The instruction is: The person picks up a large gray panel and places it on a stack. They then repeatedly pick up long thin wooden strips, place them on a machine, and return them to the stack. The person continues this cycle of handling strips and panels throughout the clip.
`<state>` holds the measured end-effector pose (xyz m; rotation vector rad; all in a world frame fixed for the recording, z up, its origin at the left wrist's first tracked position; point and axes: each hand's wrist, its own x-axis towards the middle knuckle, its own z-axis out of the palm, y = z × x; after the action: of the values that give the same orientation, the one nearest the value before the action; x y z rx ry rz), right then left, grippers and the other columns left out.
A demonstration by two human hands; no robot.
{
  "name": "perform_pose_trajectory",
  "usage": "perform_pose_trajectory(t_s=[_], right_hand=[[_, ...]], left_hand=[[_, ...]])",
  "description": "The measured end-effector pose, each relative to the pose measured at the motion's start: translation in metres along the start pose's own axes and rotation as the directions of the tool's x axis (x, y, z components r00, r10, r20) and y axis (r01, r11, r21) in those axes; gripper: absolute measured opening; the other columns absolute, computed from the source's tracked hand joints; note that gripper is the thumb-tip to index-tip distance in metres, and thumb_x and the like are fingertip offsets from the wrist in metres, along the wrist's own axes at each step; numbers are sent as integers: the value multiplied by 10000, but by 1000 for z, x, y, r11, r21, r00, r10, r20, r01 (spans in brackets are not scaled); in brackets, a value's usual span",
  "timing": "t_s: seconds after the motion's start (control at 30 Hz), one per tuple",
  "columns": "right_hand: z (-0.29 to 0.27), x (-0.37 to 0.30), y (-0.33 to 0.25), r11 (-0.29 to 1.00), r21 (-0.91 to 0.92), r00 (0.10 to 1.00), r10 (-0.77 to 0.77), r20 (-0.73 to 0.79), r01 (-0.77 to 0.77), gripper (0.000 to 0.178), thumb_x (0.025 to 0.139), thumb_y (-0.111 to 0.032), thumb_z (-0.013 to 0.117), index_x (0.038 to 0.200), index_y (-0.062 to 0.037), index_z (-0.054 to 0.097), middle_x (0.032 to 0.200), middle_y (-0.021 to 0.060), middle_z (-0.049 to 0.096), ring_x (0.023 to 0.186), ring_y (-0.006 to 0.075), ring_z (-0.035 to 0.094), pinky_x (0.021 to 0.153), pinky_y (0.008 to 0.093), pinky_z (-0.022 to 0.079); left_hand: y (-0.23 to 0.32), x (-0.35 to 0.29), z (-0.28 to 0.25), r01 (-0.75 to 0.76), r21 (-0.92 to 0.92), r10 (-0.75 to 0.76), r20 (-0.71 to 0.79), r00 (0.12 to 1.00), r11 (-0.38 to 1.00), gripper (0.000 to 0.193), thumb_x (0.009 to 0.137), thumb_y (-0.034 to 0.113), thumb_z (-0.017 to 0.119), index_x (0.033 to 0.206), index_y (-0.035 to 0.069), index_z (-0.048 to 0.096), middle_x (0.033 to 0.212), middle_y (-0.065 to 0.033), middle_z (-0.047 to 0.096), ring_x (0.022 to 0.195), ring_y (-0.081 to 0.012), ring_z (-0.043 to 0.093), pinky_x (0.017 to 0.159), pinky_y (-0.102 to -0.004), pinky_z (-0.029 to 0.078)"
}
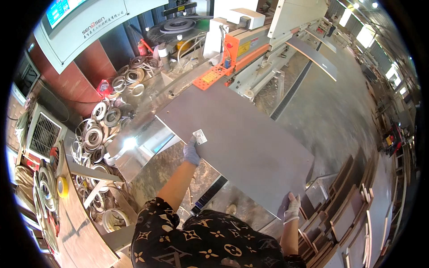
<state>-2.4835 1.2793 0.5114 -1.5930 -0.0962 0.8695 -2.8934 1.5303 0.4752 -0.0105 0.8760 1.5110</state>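
Observation:
A large grey-brown board [243, 140] lies slanted across the middle, its far end by an orange perforated plate [210, 77] on a long machine. In a thin pale blue glove, my left hand [191, 152] grips the board's near left edge, right beside a small white label [199, 136]. My right hand [292, 208], in a whitish glove, is closed on the board's near right corner, with its thumb on top. The fingers beneath the board are hidden for both hands.
Several rolls of edge-banding strip [94, 136] are heaped on the floor at left. Stacked boards [348, 210] stand at the lower right. A control cabinet with a screen [82, 27] hangs at upper left. Another panel [313, 57] sits farther along the machine.

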Motion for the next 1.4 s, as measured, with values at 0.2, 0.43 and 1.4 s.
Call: perform_pose_trajectory(t_s=[0.2, 0.43, 1.4], right_hand=[[1, 28, -16, 997, -1, 997, 72, -25, -72, 399, 759, -140, 670, 1108, -111, 480, 770, 3, 555, 631, 146, 542, 539, 306, 456], [42, 100, -78, 991, 96, 994, 101, -36, -97, 382, 814, -64, 592, 1158, -134, 442, 793, 32, 573, 614, 154, 550, 448, 343, 408], [-247, -504, 40, 808, 107, 514, -260, -817, 579, 240, 867, -239, 571, 978, -27, 590, 908, 82, 631, 832, 176, 613, 808, 320, 494]], left_hand=[[-26, 17, 33, 27, -53, -27, -5, 1000, 998, 306, 833, 183, 619, 1100, 84, 506, 973, -88, 612, 817, -255, 623, 683, -440, 552], [-65, 92, 111, 111, -49, -109, 45, 993, 993, 260, 851, 245, 589, 1030, 60, 549, 941, -89, 621, 809, -251, 622, 680, -422, 548], [-215, -611, -18, -214, 835, -653, -535, -536, -507, 349, 845, 428, 588, 1019, 128, 542, 929, -21, 628, 706, -114, 622, 644, -281, 562]])
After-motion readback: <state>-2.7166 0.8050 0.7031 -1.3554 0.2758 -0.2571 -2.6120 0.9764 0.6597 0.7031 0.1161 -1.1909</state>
